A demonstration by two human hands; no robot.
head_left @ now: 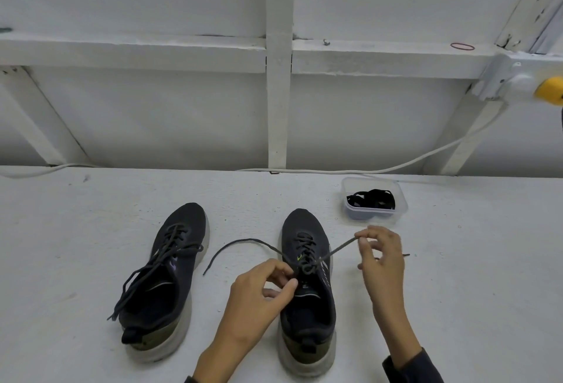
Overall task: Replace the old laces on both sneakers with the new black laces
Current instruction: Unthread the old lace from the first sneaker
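Two dark sneakers with pale soles stand toes away from me on a white table. The left sneaker (170,279) has its grey lace untied, the ends trailing over its left side. On the right sneaker (307,291), the old grey lace (243,242) is loosened at the top. My left hand (259,294) pinches the lace at the knot above the tongue. My right hand (380,257) pinches the lace's right end and holds it taut out to the right. The other end curves loose over the table to the left. New black laces (371,198) lie bundled in a clear tub.
The clear plastic tub (374,215) stands behind and right of the right sneaker. A white cable (396,168) runs along the table's back edge under a white framed wall. A red rubber band (462,46) lies on the ledge; a yellow object (550,90) shows at far right.
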